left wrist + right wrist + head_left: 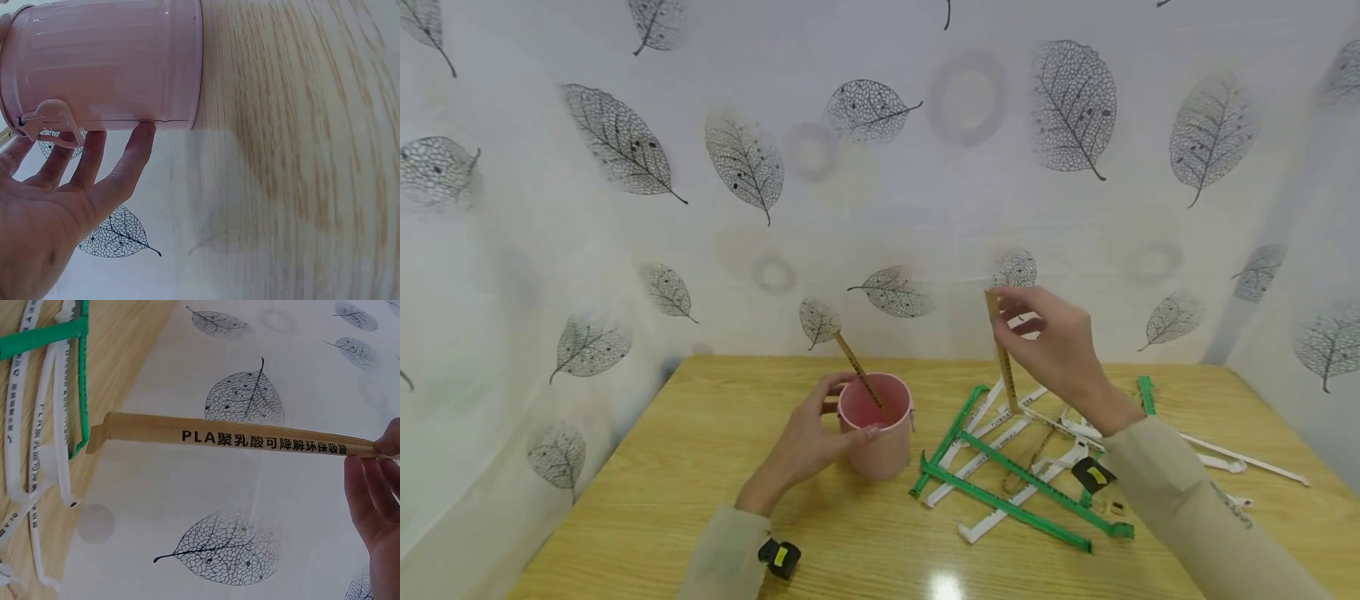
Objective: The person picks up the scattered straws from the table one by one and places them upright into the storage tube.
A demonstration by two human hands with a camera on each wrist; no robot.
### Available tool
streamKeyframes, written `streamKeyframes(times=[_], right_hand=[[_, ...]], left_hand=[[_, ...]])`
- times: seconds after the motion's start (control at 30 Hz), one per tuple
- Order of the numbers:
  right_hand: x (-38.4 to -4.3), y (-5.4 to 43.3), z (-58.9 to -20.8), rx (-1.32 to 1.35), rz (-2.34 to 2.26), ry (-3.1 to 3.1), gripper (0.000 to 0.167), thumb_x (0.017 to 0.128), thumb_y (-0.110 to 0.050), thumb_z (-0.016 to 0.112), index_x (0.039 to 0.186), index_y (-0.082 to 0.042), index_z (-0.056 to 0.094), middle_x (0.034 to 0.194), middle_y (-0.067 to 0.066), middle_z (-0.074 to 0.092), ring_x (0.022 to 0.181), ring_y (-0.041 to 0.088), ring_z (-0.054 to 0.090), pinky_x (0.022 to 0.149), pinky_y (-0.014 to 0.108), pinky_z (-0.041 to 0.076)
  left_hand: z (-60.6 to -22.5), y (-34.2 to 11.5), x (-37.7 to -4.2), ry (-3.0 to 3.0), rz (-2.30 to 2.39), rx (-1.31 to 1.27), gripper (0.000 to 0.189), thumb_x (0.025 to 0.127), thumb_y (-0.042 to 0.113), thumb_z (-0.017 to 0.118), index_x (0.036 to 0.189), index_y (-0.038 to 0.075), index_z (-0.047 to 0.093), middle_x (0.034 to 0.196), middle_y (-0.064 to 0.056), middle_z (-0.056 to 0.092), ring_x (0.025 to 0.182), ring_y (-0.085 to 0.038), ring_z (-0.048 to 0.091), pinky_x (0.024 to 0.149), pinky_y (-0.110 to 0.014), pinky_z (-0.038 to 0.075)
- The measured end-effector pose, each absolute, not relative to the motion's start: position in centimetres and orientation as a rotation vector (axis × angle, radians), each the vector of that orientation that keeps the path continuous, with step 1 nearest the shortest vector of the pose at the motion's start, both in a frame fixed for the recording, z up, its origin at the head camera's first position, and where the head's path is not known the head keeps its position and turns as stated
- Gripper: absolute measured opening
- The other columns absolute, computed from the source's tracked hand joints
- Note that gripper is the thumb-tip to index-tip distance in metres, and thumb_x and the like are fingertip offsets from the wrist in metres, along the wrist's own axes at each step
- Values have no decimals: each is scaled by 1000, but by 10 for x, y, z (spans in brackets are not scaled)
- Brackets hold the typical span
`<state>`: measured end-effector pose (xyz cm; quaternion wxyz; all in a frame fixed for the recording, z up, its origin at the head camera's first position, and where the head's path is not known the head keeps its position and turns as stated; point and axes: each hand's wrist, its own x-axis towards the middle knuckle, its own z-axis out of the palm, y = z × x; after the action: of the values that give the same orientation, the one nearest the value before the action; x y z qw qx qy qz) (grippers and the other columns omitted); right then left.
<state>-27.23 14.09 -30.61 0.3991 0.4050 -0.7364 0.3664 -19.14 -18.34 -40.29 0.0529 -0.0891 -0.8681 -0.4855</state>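
My left hand [808, 437] holds a small pink metal bucket [880, 454], thumb at its front near the rim and fingers round the far left side. In the left wrist view, fingertips touch the bucket's wall [112, 69] beside a little handle loop. A brown paper-wrapped straw [853, 362] leans inside the bucket and sticks out over the rim. My right hand [1048, 342] pinches the top end of another brown paper-wrapped straw [1006, 371], held upright above the pile. Black printing runs along this wrapper [250, 437] in the right wrist view.
Under and around my right hand lies a loose pile of white wrapped straws [992, 521], green wrapped straws [1007, 507] and some brown ones, crossing one another on the wooden table [647, 500]. A leaf-patterned curtain [880, 208] stands behind the table and at both sides.
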Motion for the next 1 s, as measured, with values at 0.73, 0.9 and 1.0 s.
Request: streamKeyframes(times=[0.73, 0.9, 1.0], right_hand=[[-259, 60, -262, 1133, 1327, -1638, 36, 83, 11, 75, 118, 7, 68, 96, 20, 75, 86, 3, 71, 66, 21, 62], [-260, 45, -271, 1180, 1278, -1645, 35, 84, 9, 76, 118, 6, 67, 98, 19, 76, 83, 21, 75, 66, 22, 63], [-262, 40, -278, 1187, 1260, -1652, 35, 84, 9, 76, 117, 6, 67, 100, 18, 76, 82, 26, 75, 66, 21, 62]], left_hand=[[-402, -185, -191, -2635, -1487, -286, 75, 83, 39, 85, 147, 31, 45, 140, -7, 58, 123, -33, 61, 99, -51, 56], [-403, -187, -191, -2640, -1495, -296, 75, 83, 38, 84, 147, 33, 45, 142, -7, 57, 125, -34, 59, 99, -53, 56], [-403, -187, -192, -2638, -1496, -320, 74, 85, 38, 83, 147, 32, 44, 142, -8, 57, 126, -35, 59, 100, -54, 56]])
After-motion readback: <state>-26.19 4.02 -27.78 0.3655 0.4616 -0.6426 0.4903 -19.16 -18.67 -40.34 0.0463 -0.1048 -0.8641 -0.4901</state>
